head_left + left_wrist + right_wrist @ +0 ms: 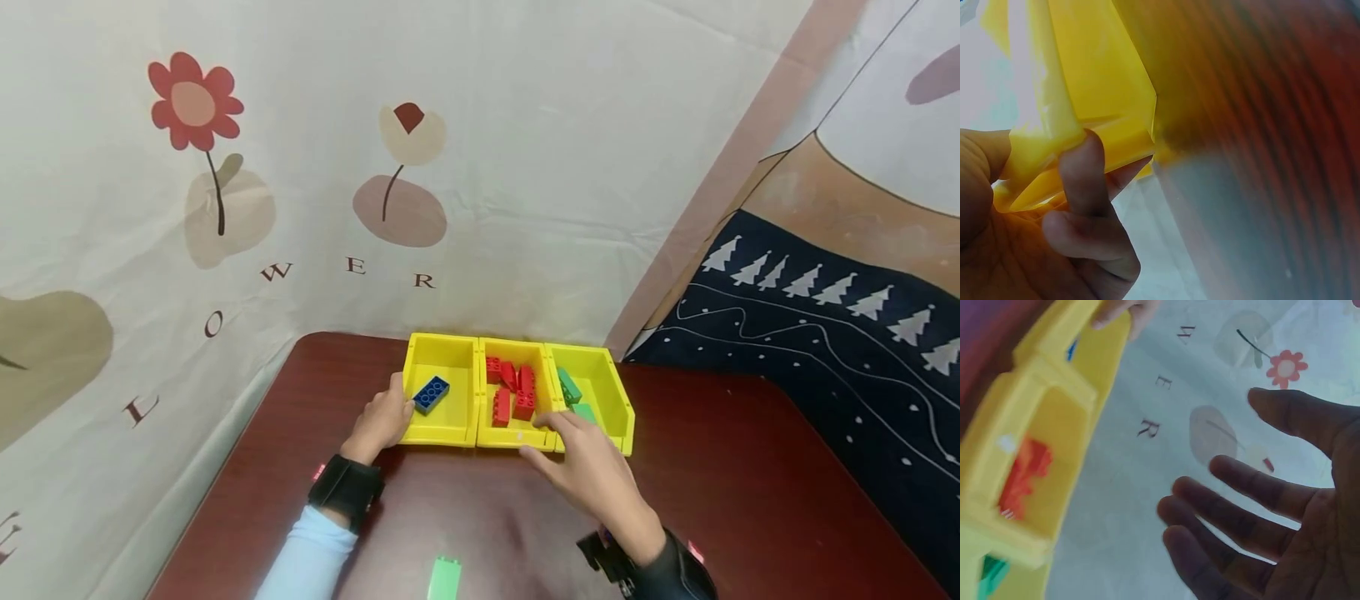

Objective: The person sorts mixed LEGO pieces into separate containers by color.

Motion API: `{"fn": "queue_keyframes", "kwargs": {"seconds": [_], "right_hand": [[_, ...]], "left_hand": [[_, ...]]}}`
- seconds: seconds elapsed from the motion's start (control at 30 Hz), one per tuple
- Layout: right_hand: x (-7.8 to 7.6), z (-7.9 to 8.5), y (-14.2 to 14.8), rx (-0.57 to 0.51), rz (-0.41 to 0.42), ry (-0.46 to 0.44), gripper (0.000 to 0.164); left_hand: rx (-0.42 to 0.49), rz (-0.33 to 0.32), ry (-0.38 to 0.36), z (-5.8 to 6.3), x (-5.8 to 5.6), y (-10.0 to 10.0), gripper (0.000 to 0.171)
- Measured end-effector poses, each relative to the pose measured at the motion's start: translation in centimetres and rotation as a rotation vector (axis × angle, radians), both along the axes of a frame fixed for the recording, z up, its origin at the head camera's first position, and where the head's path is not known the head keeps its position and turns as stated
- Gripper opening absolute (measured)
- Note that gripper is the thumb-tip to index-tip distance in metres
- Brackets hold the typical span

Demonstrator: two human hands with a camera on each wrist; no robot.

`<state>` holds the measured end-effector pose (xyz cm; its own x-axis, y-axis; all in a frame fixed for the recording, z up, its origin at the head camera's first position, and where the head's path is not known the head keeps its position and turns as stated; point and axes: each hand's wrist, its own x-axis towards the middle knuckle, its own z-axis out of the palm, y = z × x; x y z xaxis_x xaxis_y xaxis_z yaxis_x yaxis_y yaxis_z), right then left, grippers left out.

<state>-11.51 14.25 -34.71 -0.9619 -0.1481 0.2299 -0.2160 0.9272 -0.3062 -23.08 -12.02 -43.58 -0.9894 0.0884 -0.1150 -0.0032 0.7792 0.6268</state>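
Three yellow bins (477, 433) stand side by side on the table. My left hand (382, 421) grips the side wall of the left bin, thumb and fingers around its rim (1041, 75) in the left wrist view. A dark blue brick (431, 395) lies inside that bin. Several red bricks (501, 407) fill part of the middle bin, and green bricks (570, 387) lie in the right one. My right hand (592, 467), fingers spread and holding nothing, hovers over the front of the middle and right bins; the right wrist view shows its fingers (1241, 519) apart.
A light green brick (445, 578) lies on the dark red-brown table (480, 500) near its front edge. Behind the table hangs a pale cloth (525, 167) with printed flowers and letters. A dark blue cloth (825, 350) with white trees hangs at the right.
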Motion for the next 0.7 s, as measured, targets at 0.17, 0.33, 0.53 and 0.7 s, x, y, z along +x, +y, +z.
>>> {"fn": "queue_keyframes", "kwargs": {"seconds": [0.17, 0.33, 0.53, 0.7], "right_hand": [[1.7, -2.5, 2.8, 0.04, -0.081, -0.093, 0.036], [3.2, -5.5, 6.1, 0.036, -0.164, -0.131, 0.037], [4.1, -7.8, 8.9, 0.104, -0.236, -0.335, 0.056], [4.1, -9.0, 9.7, 0.086, -0.259, -0.441, 0.054]], "left_hand": [[-0.001, 0.002, -0.009, -0.1, 0.1, -0.2, 0.05], [-0.006, -0.003, -0.005, -0.3, 0.0, -0.2, 0.05], [-0.011, -0.013, -0.007, -0.1, -0.2, -0.2, 0.05], [-0.011, -0.013, -0.013, 0.0, -0.3, -0.1, 0.051]]}}
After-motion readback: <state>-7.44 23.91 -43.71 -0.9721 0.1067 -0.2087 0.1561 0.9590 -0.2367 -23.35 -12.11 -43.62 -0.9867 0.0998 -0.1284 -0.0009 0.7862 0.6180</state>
